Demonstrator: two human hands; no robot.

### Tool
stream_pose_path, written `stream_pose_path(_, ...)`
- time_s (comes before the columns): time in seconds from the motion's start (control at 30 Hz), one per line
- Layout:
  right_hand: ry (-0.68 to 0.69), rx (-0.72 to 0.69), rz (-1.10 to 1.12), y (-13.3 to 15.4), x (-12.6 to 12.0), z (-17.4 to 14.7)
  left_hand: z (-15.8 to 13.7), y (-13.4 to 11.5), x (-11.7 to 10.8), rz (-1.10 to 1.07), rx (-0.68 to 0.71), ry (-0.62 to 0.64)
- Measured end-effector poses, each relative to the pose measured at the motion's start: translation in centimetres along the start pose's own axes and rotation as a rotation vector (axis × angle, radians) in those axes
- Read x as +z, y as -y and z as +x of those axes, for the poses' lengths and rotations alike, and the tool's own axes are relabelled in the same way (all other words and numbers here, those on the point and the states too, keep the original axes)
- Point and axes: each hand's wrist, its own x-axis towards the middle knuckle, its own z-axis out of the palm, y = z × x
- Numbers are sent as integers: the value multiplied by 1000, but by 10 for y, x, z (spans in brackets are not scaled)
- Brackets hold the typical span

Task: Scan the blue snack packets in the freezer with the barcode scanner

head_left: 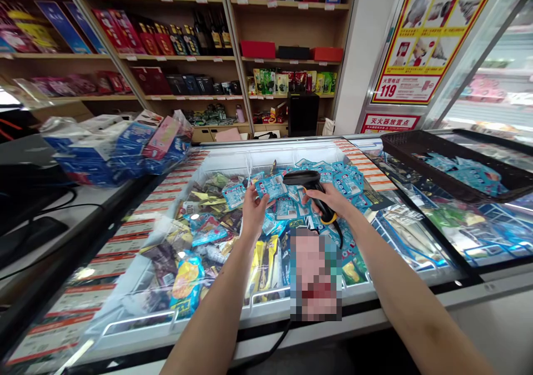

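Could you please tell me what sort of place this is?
Most likely a shop: there is stocked shelving with price labels, a display chest, perhaps a freezer, full of wrapped packets, and a handheld scanner in the right hand.

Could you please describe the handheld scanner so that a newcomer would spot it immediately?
Find the glass-topped freezer in front of the wooden shelves. Over the blue packets, the right hand's grip holds the scanner. Unlike those packets, it is black with yellow trim and has a cable.

Shop, glass-top freezer [227, 157] w/ pkgd goods [206, 231], price tags [85, 278], shelves [266, 28] w/ btls [217, 35]
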Motion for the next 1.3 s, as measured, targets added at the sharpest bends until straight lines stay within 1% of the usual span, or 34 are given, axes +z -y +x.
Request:
stream_pose_path(0.33,5,2,-4,0,0,0,0,2,-1,-11,-2,-3)
stream_pose_path(0.5,-41,8,15,-2,0,-1,-1,0,-1,-10,20,-6)
stream_pose_path(0.6,-69,2,75,-3,-2,-3,4,-2,-7,12,66,-42)
stream_pose_path(0.67,-79,19,121,-4,-5,-5,10,-3,-18,65,119,-103)
stream_pose_path(0.73,-76,32,159,-5,-8,-6,17,-4,-32,178,188,-169)
stream_pose_path(0.77,-74,36,173,-6,-9,-6,20,-4,-40,255,199,-210)
stream_pose_path(0.8,-76,39,187,-7,-10,-5,23,-4,-47,334,199,-271)
stream_pose_path(0.83,-82,43,201,-8,-11,-4,25,-4,-54,426,191,-302)
stream_pose_path(0.9,-107,49,228,-10,-10,-1,27,-5,-64,592,163,-330)
stream_pose_path(1.0,-179,36,265,-14,-7,4,23,-10,-66,836,164,-351)
stream_pose_path(1.1,-239,20,273,-17,-5,8,13,-20,-55,1082,225,-442)
stream_pose_path(1.13,-249,17,269,-18,-5,9,9,-24,-49,1139,239,-437)
stream_pose_path(1.17,-253,14,263,-19,-6,9,5,-26,-42,1177,251,-400)
stream_pose_path(1.23,-249,4,252,-21,-7,9,-3,-28,-27,1220,281,-236)
stream_pose_path(1.3,-243,-2,244,-23,-9,9,-9,-23,-13,1223,281,-60)
